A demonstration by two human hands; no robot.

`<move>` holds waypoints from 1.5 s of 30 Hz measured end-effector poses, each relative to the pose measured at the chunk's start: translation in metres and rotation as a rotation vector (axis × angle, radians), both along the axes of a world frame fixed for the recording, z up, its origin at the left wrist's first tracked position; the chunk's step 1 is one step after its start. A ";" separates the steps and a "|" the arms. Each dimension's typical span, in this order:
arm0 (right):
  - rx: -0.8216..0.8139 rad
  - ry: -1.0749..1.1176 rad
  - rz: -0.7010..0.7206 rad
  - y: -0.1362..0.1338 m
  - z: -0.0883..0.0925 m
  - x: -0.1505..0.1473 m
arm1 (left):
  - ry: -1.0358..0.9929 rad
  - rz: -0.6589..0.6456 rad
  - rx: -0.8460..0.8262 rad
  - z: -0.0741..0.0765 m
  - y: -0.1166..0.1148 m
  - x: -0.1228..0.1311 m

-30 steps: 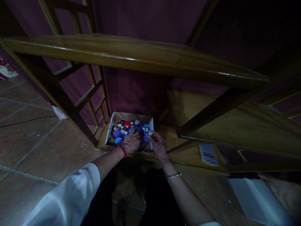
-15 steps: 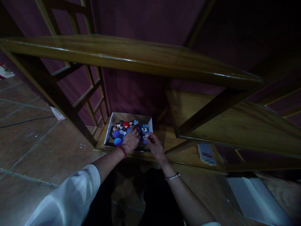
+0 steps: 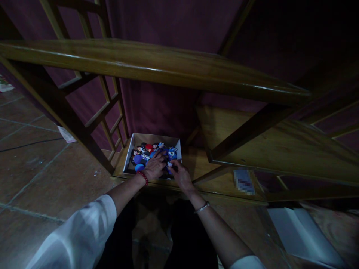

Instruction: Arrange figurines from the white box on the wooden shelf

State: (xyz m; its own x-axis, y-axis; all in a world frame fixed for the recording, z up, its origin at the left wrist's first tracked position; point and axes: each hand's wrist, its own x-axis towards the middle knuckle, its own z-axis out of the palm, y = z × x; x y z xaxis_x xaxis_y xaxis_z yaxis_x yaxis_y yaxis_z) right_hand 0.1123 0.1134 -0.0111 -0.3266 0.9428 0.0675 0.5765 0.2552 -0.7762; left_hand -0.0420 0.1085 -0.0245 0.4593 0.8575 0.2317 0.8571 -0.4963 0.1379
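Note:
A shallow white box [image 3: 129,154] sits on the bottom shelf of a wooden shelving unit. It holds several small colourful rubber figures [image 3: 146,151], mostly blue, red and black. My left hand [image 3: 153,166], with a red bead bracelet at the wrist, lies on the figures with its fingers spread over them. My right hand [image 3: 180,174], with a thin bangle at the wrist, reaches into the box's right side and pinches a small white and blue figure [image 3: 169,164]. The two hands almost touch.
A thick wooden shelf board [image 3: 157,71] crosses overhead, with a lattice side panel [image 3: 109,112] on the left. A second low shelf [image 3: 252,142] extends right. Brown floor tiles [image 3: 36,168] lie to the left, a white sheet [image 3: 300,235] at the lower right.
Both hands have slid a little left and deeper into the box. The right hand's fingers have drawn together over a small figure near the left hand.

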 end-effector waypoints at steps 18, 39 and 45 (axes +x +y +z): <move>0.140 -0.441 0.158 0.001 0.011 -0.001 | -0.020 0.022 -0.012 0.003 -0.002 0.001; 0.185 -0.544 0.195 0.012 0.011 0.005 | -0.019 -0.045 -0.032 -0.001 0.001 0.000; 0.216 -0.576 0.220 0.019 0.003 0.004 | -0.045 -0.043 -0.059 -0.002 0.001 0.000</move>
